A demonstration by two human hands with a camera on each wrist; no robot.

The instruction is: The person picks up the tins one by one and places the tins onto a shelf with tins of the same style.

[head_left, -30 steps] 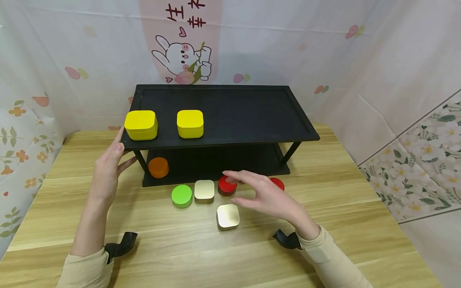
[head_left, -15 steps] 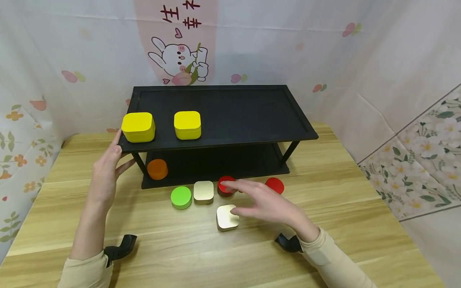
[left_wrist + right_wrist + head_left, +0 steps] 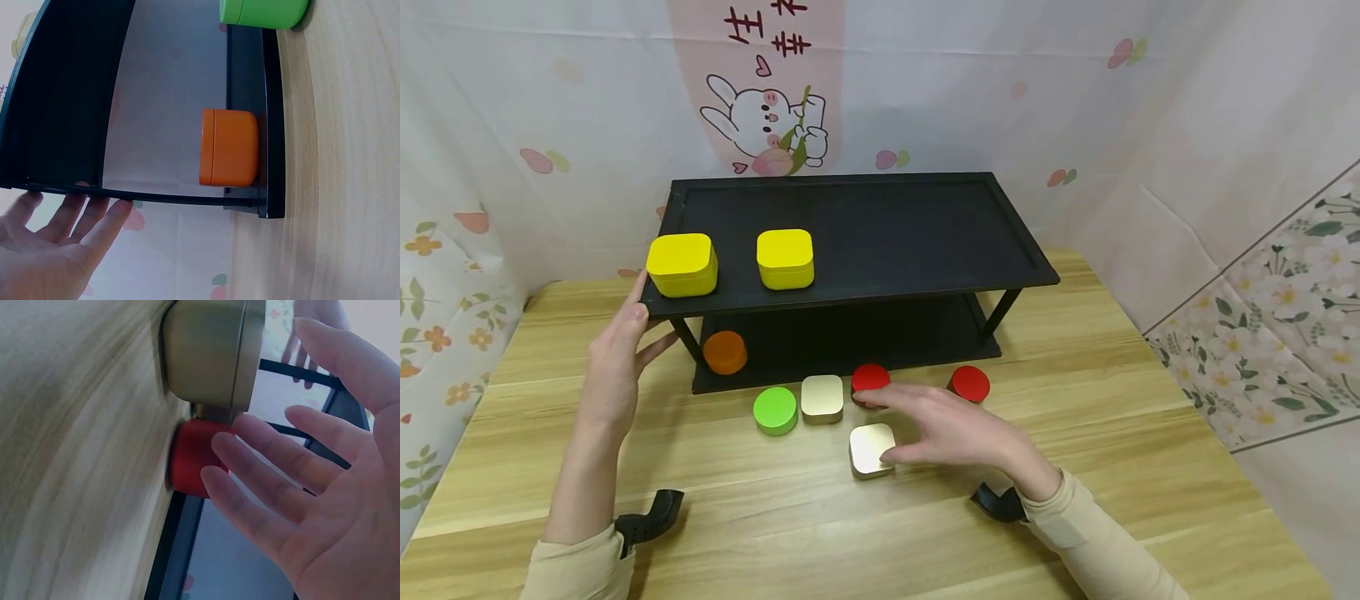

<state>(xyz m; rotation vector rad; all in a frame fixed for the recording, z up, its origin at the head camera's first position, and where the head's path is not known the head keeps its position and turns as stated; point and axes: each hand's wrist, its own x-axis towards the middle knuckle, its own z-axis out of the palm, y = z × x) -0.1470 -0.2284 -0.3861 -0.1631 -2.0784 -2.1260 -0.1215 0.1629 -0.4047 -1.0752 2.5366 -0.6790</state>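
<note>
My left hand touches the left end of a black two-tier shelf, its fingertips along the upper tier's edge in the left wrist view. My right hand, fingers spread and nothing held, hovers over a gold square tin and a red round tin. The right wrist view has the red tin behind the fingertips and the gold tin above it. Another gold tin and a green round tin stand to the left; a second red tin stands behind the hand.
Two yellow tins, a wider one and a narrower one, sit on the upper tier's left part. An orange round tin occupies the lower tier's left end. A printed curtain hangs behind the wooden table.
My right hand has shifted slightly down toward the nearer gold tin, and more of the right red tin shows. The left hand stays at the shelf. The head view has drifted slightly.
</note>
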